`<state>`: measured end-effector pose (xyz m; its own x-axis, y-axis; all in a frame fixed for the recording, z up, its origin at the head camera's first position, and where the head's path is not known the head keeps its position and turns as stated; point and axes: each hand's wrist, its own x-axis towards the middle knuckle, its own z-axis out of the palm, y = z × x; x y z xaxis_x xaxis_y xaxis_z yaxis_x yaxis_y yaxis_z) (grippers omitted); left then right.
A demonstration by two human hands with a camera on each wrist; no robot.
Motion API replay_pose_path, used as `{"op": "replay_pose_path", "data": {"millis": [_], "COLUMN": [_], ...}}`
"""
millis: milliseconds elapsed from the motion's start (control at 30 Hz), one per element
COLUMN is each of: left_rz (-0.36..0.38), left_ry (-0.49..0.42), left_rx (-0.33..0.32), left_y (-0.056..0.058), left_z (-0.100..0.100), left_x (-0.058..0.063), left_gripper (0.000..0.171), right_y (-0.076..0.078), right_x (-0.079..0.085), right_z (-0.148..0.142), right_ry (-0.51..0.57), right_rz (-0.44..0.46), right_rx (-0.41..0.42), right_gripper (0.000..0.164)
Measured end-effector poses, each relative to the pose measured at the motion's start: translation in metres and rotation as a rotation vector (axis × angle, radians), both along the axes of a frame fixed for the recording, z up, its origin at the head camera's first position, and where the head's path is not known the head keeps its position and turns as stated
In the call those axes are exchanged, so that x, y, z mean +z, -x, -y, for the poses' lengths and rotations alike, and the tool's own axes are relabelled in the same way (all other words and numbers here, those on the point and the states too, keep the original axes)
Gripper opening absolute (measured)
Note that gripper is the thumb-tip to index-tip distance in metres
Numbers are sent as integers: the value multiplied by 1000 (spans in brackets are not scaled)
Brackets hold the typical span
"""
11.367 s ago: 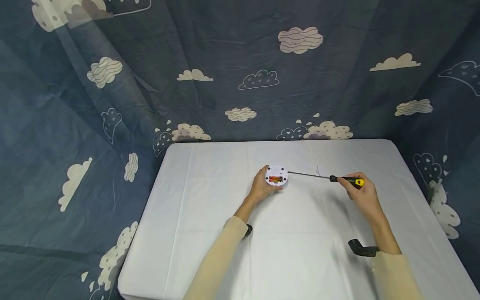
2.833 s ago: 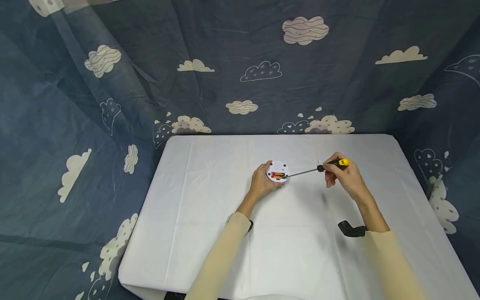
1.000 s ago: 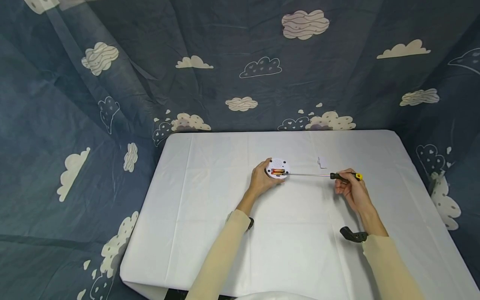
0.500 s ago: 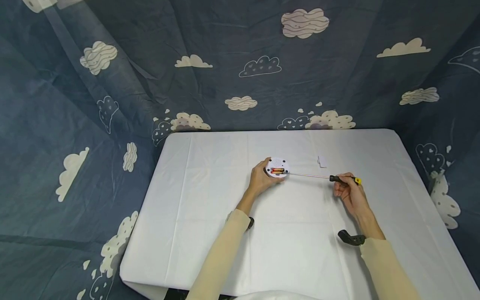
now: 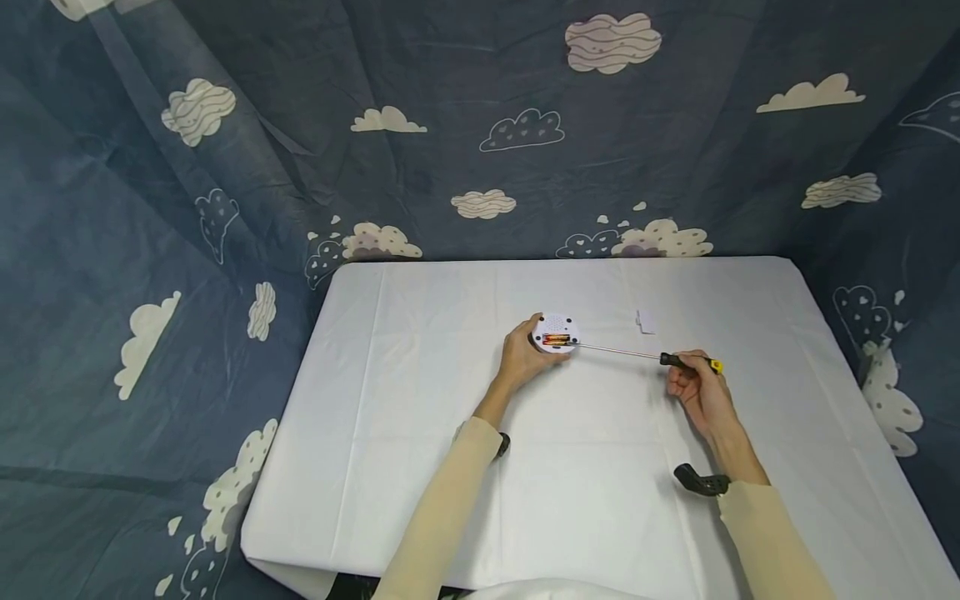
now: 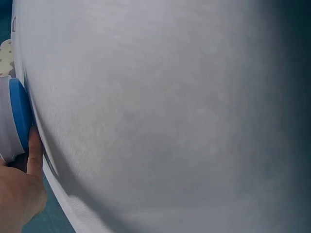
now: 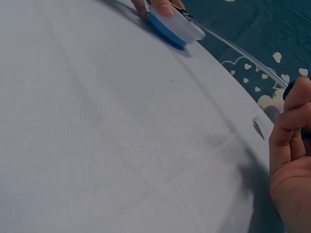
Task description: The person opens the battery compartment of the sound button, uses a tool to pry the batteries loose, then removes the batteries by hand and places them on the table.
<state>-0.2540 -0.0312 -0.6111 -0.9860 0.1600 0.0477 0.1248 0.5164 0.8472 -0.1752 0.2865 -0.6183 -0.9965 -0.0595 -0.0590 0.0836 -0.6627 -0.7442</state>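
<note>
My left hand [image 5: 522, 357] grips a round device [image 5: 556, 323] by its left and lower edges. Its white back, with small dark feet and a dotted patch, faces up; the left wrist view shows its blue underside [image 6: 20, 112]. In the uncovered compartment lie red-and-gold batteries [image 5: 557, 340]. My right hand [image 5: 705, 392] holds a screwdriver [image 5: 618, 351] by its black-and-yellow handle, fingers curled round it. The thin shaft points left, and its tip overlaps the right end of the compartment in the head view. Only part of the handle shows in the right wrist view.
A small white cover-like piece [image 5: 646, 322] lies on the white-clothed table [image 5: 420, 333], behind the screwdriver shaft. Dark cloud-print fabric [image 5: 435, 67] hangs behind and along the sides of the table. Each wrist carries a black camera mount [image 5: 701, 481].
Earlier the screwdriver tip was beside the device's right rim; later it went to the compartment, handle raised. Since then the right hand has lowered the handle and drawn it rightward. The left hand still holds the device.
</note>
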Motion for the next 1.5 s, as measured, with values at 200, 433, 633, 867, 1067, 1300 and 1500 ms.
{"op": "replay_pose_path", "data": {"millis": [200, 433, 633, 867, 1067, 1300, 1500], "left_rz": [-9, -19, -27, -23, -11, -18, -9], "left_ry": [1, 9, 10, -7, -20, -25, -20], "left_rx": [11, 10, 11, 12, 15, 20, 28], "left_y": [1, 0, 1, 0, 0, 0, 0], "left_z": [-1, 0, -1, -1, -1, -1, -2], "left_x": [-2, -3, -3, -3, -3, -2, -2], "left_gripper": [98, 98, 98, 99, 99, 98, 98], "right_y": [-1, -3, -4, -3, -4, -5, -7], "right_x": [1, 2, 1, 0, 0, 4, 6], "right_z": [-1, 0, 0, 1, 1, 3, 6], "right_ry": [24, 72, 74, 129, 170, 230, 225], "right_rz": [29, 61, 81, 116, 166, 227, 280], "right_rx": [17, 33, 35, 40, 42, 20, -27], "right_gripper": [36, 38, 41, 44, 44, 39, 34]}}
